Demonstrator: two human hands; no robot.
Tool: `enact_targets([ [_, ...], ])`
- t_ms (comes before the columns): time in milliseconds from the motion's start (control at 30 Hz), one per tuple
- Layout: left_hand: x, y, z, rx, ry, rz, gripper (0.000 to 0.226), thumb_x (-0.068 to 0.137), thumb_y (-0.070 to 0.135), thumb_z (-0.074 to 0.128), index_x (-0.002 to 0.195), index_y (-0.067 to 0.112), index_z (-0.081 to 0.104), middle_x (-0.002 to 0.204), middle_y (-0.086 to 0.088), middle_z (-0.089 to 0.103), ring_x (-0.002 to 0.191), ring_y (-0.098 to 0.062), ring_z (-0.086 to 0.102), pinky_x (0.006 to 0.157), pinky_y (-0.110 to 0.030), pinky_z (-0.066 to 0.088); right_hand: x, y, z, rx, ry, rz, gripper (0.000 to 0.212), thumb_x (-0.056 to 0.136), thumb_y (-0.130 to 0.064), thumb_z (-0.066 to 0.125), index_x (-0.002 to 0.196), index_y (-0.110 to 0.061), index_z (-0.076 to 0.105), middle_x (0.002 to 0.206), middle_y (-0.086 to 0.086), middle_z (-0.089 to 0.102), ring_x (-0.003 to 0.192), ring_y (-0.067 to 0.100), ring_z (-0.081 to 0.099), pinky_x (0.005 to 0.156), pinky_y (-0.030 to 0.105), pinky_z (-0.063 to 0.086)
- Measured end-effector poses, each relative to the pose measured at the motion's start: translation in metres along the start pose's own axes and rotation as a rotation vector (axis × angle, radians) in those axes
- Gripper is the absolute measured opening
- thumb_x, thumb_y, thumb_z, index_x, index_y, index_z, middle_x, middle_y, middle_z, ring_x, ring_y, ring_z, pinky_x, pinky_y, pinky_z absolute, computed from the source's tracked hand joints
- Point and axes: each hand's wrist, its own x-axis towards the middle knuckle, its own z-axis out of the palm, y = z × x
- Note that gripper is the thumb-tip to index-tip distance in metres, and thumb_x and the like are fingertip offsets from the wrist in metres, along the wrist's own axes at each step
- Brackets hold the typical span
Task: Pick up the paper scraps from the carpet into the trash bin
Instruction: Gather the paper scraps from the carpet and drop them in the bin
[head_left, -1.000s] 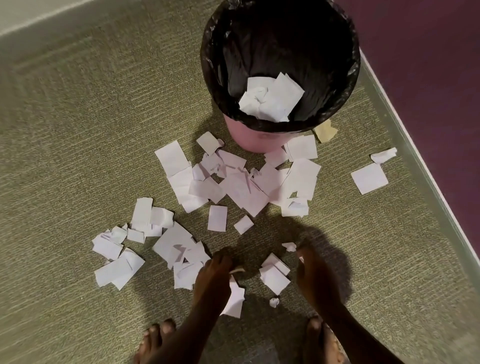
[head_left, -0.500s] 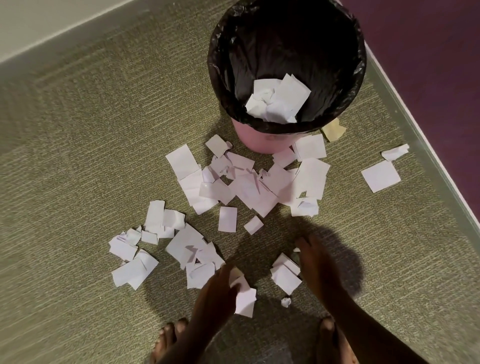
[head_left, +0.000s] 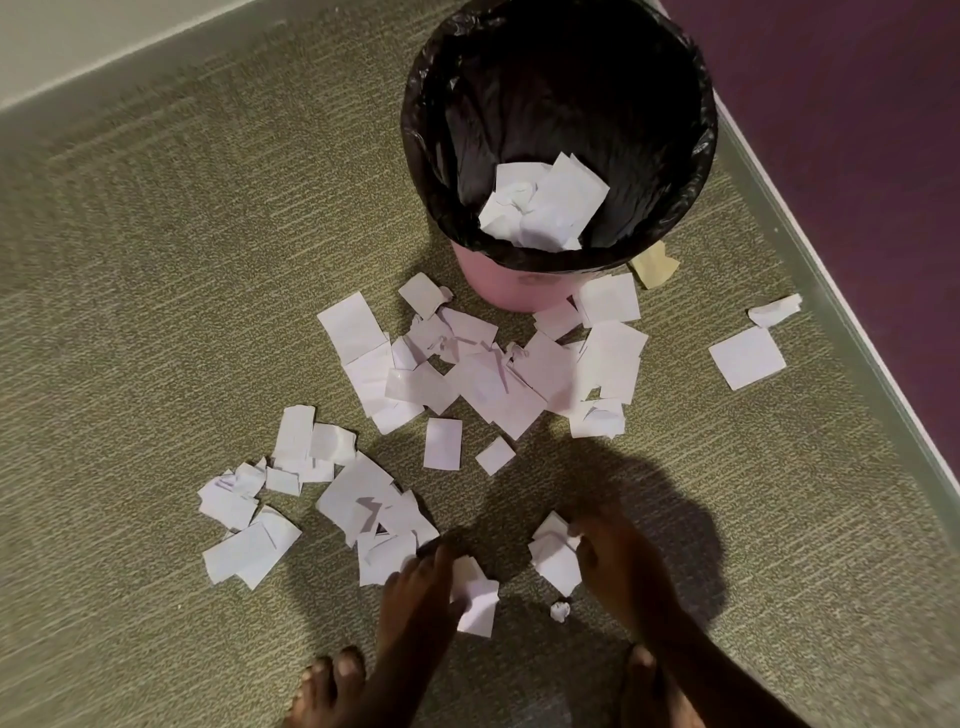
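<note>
Several white paper scraps (head_left: 493, 384) lie scattered on the olive carpet (head_left: 156, 312) in front of a pink trash bin (head_left: 506, 283) lined with a black bag (head_left: 558, 78); a few scraps (head_left: 543, 208) sit inside it. My left hand (head_left: 415, 597) is low near the carpet, fingers closed on crumpled white scraps (head_left: 475, 597). My right hand (head_left: 618, 566) reaches down with its fingertips touching a small pile of scraps (head_left: 556, 556). A tiny paper ball (head_left: 560, 611) rests between the hands.
A white square scrap (head_left: 748, 357) and a torn piece (head_left: 774, 310) lie to the right near the carpet's pale border (head_left: 857, 364). A tan scrap (head_left: 654, 265) sits beside the bin. Purple flooring (head_left: 857, 130) lies beyond. My bare toes (head_left: 332, 675) show at the bottom.
My left hand has lifted scraps off the carpet and holds them. My right hand moved left onto the small pile near it.
</note>
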Motion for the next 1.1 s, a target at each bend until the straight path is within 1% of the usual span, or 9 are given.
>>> enact_targets([
  [167, 0.0, 0.0, -0.004, -0.037, 0.027, 0.032, 0.039, 0.094, 0.044, 0.073, 0.131, 0.033, 0.067, 0.142, 0.006, 0.069, 0.129, -0.023, 0.065, 0.097, -0.039, 0.053, -0.019, -0.009, 0.023, -0.051, -0.027, -0.029, 0.02, 0.092, -0.021, 0.074, 0.112, -0.016, 0.071, 0.122, 0.005, 0.064, 0.104, 0.031, 0.068, 0.08, 0.04, 0.056],
  [267, -0.003, 0.0, -0.002, -0.061, 0.039, 0.068, 0.029, 0.071, 0.031, 0.093, 0.094, 0.03, 0.076, 0.093, 0.004, 0.079, 0.089, -0.027, 0.077, 0.066, -0.038, 0.058, -0.021, -0.018, 0.033, -0.201, -0.07, 0.055, 0.047, 0.089, -0.037, 0.077, 0.13, -0.021, 0.059, 0.134, 0.002, 0.056, 0.111, 0.024, 0.065, 0.086, 0.039, 0.057],
  [400, -0.004, 0.0, -0.005, -0.004, 0.104, 0.05, 0.043, 0.043, 0.033, 0.102, 0.07, 0.03, 0.069, 0.063, 0.006, 0.065, 0.056, -0.019, 0.069, 0.044, -0.03, 0.05, -0.023, -0.027, 0.038, -0.257, -0.006, 0.093, 0.067, 0.051, -0.028, 0.103, 0.108, -0.01, 0.073, 0.1, 0.011, 0.067, 0.078, 0.032, 0.069, 0.052, 0.042, 0.058],
  [567, -0.002, -0.003, 0.001, -0.129, 0.013, -0.075, 0.03, 0.09, 0.049, 0.061, 0.113, 0.03, 0.066, 0.103, 0.004, 0.075, 0.1, -0.023, 0.073, 0.074, -0.032, 0.05, -0.02, -0.015, 0.048, -0.168, -0.038, 0.061, 0.054, 0.067, -0.027, 0.095, 0.117, -0.022, 0.075, 0.119, 0.004, 0.066, 0.1, 0.029, 0.071, 0.072, 0.042, 0.062],
  [667, -0.001, -0.001, -0.001, -0.311, -0.028, -0.105, 0.023, 0.102, 0.038, 0.058, 0.104, 0.018, 0.068, 0.095, -0.003, 0.075, 0.089, -0.025, 0.071, 0.07, -0.034, 0.049, -0.025, -0.005, 0.044, 0.146, -0.129, 0.119, 0.049, 0.078, -0.014, 0.085, 0.118, -0.039, 0.071, 0.111, -0.019, 0.067, 0.091, 0.01, 0.075, 0.078, 0.033, 0.062],
  [800, -0.007, 0.003, -0.012, -0.601, -0.115, -0.228, 0.019, 0.103, 0.032, 0.069, 0.091, 0.017, 0.072, 0.082, 0.003, 0.072, 0.077, -0.018, 0.069, 0.064, -0.03, 0.047, -0.029, -0.015, 0.028, 0.65, -0.158, 0.387, 0.024, 0.087, -0.006, 0.074, 0.09, -0.029, 0.073, 0.08, 0.005, 0.076, 0.058, 0.015, 0.074, 0.049, 0.029, 0.057],
  [900, -0.014, 0.014, -0.03, -0.909, -0.11, -0.374, 0.014, 0.101, 0.026, 0.076, 0.098, 0.012, 0.076, 0.087, -0.007, 0.08, 0.077, -0.026, 0.075, 0.067, -0.041, 0.058, -0.035, -0.021, 0.015, 0.811, -0.119, 0.426, 0.015, 0.087, -0.01, 0.081, 0.094, -0.021, 0.075, 0.08, 0.008, 0.079, 0.06, 0.026, 0.076, 0.05, 0.034, 0.057],
  [1033, -0.028, 0.031, -0.075, -1.229, -0.091, -0.472, 0.026, 0.101, 0.027, 0.076, 0.117, 0.006, 0.07, 0.097, -0.017, 0.08, 0.078, -0.028, 0.076, 0.048, -0.027, 0.052, -0.042, -0.048, -0.025, 1.001, -0.155, 0.399, 0.029, 0.088, -0.016, 0.087, 0.114, -0.024, 0.077, 0.098, 0.006, 0.082, 0.084, 0.027, 0.081, 0.065, 0.042, 0.066],
  [1100, -0.035, 0.041, -0.105, -1.41, -0.089, -0.457, 0.03, 0.102, 0.024, 0.074, 0.125, 0.007, 0.066, 0.107, -0.021, 0.079, 0.088, -0.034, 0.077, 0.052, -0.027, 0.058, -0.042, -0.068, -0.046, 1.068, -0.173, 0.377, 0.03, 0.086, -0.019, 0.088, 0.114, -0.021, 0.078, 0.098, 0.008, 0.082, 0.084, 0.027, 0.081, 0.062, 0.038, 0.064],
])
